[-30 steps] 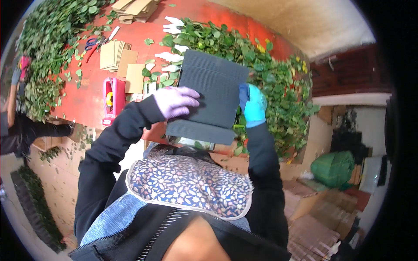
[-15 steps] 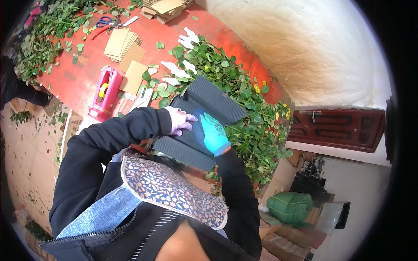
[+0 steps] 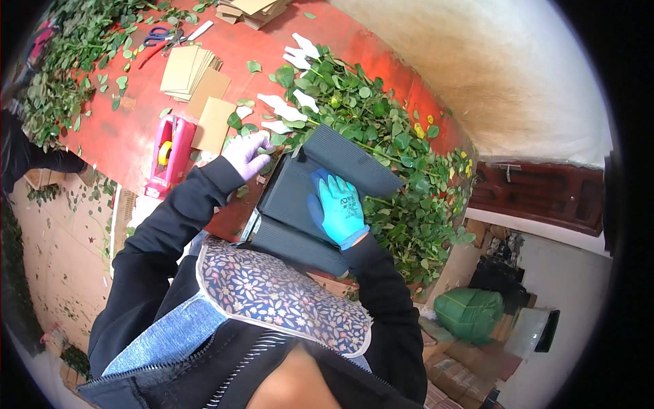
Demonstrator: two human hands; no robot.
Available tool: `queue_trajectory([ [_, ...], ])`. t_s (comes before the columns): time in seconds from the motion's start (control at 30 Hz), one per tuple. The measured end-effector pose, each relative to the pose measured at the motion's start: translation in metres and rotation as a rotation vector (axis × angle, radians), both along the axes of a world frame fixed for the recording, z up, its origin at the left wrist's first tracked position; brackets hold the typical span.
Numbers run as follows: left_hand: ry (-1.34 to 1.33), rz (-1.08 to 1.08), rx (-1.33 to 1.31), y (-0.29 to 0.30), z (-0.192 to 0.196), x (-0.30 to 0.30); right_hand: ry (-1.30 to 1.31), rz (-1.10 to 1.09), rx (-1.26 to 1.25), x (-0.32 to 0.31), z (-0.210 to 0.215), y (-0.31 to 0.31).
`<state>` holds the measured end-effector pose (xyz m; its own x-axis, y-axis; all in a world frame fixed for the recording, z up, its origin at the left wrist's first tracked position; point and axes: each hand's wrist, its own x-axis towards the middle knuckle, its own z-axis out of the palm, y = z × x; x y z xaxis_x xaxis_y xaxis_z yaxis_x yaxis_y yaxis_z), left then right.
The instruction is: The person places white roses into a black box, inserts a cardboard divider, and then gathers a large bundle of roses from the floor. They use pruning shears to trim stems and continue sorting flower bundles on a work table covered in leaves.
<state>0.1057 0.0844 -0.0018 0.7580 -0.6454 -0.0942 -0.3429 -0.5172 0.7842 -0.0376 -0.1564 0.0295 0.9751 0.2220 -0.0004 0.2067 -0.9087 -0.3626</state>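
Red tabletop [image 3: 129, 140]; at near edge, dark-grey ribbed folded sheet [image 3: 287, 198]. Turquoise-and-blue-gloved right hand [image 3: 340, 210]: flat on sheet, fingers extended. Lilac-gloved left hand [image 3: 246, 155]: left of sheet, fingers part-curled, cannot tell if gripping. Green leafy stems [image 3: 392, 140]: beyond sheet.

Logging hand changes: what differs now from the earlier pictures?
The left hand came off the black corrugated sheet, moving up-left toward the brown cards. The right hand, first at the sheet's right edge, now lies flat on it. The pink tape dispenser stayed put.
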Motion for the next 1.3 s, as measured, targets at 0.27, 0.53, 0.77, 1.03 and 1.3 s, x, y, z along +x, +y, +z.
queue_trajectory([
  [0.27, 0.077, 0.065, 0.117, -0.054, -0.019, -0.008, -0.055, -0.052, -0.043, -0.002, -0.004, 0.012],
  [0.53, 0.170, 0.064, -0.168, -0.022, -0.050, 0.030, -0.067, -0.061, -0.099, -0.003, -0.016, 0.005],
  [0.77, -0.359, 0.217, 1.053, 0.037, -0.065, 0.101, -0.087, -0.093, -0.069, -0.012, -0.034, 0.000],
  [1.03, -0.452, 0.423, 0.639, 0.065, -0.109, 0.120, -0.126, -0.075, -0.038, -0.007, -0.040, 0.000],
  [1.3, 0.423, 0.325, -0.570, 0.034, -0.007, 0.084, -0.080, -0.142, 0.106, -0.014, -0.047, -0.018],
])
